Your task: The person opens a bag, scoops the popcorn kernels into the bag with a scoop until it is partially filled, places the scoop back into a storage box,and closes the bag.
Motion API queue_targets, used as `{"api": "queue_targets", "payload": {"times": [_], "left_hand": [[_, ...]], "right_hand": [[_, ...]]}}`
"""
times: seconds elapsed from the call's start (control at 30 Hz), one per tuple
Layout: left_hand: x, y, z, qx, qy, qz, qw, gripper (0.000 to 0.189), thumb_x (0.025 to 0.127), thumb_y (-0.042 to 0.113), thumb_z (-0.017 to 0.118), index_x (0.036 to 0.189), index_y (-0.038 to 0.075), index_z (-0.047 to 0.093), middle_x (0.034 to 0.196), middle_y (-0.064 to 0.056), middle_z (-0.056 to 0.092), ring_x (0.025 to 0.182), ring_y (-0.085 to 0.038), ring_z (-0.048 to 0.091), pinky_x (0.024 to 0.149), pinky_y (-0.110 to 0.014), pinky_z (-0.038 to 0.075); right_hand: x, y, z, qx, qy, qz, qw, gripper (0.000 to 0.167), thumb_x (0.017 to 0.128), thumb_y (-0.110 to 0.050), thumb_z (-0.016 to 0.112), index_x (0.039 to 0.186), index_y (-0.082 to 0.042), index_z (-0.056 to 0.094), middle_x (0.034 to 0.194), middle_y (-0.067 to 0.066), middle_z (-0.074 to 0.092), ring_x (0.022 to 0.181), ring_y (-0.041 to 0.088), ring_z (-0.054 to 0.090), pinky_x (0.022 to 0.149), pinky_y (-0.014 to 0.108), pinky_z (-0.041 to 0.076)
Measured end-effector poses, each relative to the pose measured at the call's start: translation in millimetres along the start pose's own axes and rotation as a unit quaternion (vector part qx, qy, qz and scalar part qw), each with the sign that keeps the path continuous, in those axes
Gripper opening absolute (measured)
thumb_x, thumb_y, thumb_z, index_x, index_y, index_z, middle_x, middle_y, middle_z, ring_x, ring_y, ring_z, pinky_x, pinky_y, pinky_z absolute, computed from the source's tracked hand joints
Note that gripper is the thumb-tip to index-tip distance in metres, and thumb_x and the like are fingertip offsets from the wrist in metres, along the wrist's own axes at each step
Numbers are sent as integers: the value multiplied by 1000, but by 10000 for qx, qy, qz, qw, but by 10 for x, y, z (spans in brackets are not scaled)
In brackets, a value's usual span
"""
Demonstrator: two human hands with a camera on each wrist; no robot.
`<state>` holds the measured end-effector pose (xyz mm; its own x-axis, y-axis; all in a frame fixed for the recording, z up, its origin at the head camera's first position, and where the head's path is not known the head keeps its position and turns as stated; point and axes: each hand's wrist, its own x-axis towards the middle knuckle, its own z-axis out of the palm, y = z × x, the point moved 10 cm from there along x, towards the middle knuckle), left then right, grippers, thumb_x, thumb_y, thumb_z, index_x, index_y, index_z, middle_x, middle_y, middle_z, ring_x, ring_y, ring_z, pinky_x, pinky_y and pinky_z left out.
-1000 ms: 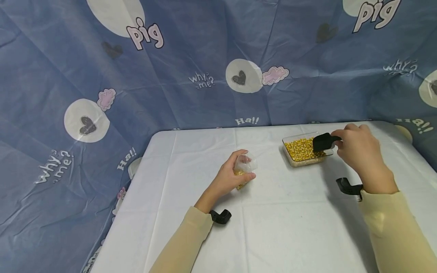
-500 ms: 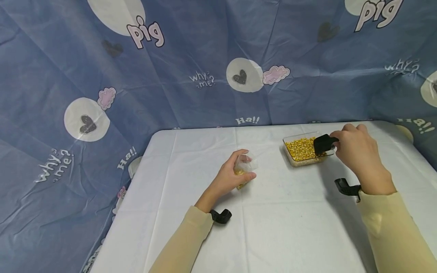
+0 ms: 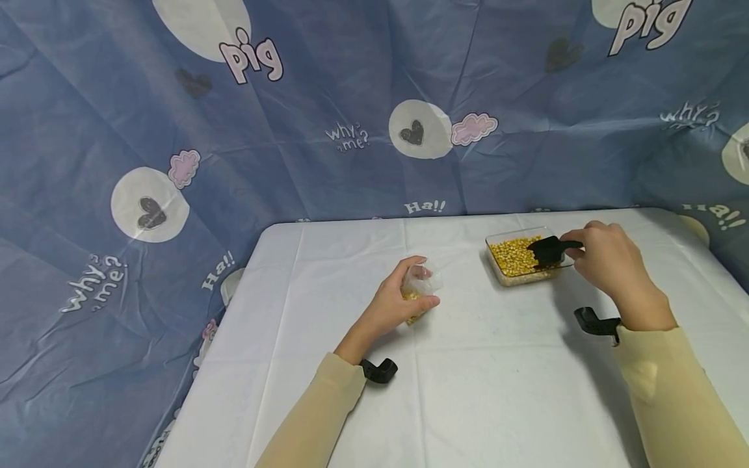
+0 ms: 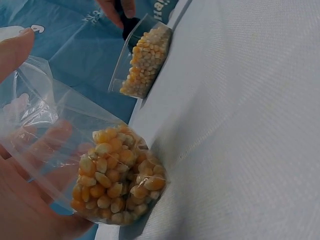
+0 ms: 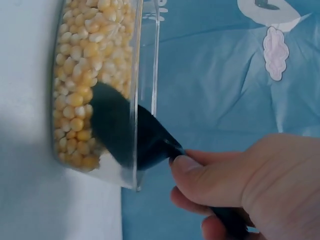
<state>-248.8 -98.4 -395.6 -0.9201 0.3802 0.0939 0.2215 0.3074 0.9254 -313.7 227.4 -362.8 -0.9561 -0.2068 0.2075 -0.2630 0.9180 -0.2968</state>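
White-clothed tabletop point(image 3: 497, 383) | blue printed backdrop point(image 3: 328, 179) | left fingers point(image 3: 406, 264) hold bag point(image 4: 75, 115) | right fingers point(image 3: 575, 235) pinch scoop point(image 5: 115, 122)

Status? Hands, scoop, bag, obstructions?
Right hand grips black scoop, blade in corn kernels inside clear box. Left hand holds clear bag, part filled. Box wall between scoop and bag.

one left hand point(image 3: 389, 304), one right hand point(image 3: 611, 266); one bag point(image 4: 116, 175) between the left fingers, one scoop point(image 3: 549, 251) in the right fingers, one box point(image 3: 517, 281) just beside those.

at three o'clock, yellow kernels point(image 3: 513, 255) and black scoop point(image 3: 547, 251); at twelve, blue curtain point(image 3: 328, 175) patterned with white circles point(image 3: 205, 26), pink clouds point(image 3: 474, 129); at six, white tablecloth point(image 3: 468, 390).
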Motion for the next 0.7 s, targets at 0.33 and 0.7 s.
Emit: {"api": "queue_targets", "payload": {"times": [0.33,0.7], "left_hand": [[4,0,5,-45,3,7,10000,70,91,20,78,149,22,40,138,-13,56,132,-26,47,109,-51,35],[4,-18,9,-28,61,-112,9999,71,90,20,78,149,23,40,138,-12,56,133,-27,46,109,-51,33]], "right_hand": [[40,200,165,433,-385,158,9982,32,92,-7,70,123,0,70,113,33,61,92,51,58,70,59,45],[56,261,276,621,-527,159,9965,34,95,-16,71,125,-1,70,119,35,60,93,48,58,66,53,44]]}}
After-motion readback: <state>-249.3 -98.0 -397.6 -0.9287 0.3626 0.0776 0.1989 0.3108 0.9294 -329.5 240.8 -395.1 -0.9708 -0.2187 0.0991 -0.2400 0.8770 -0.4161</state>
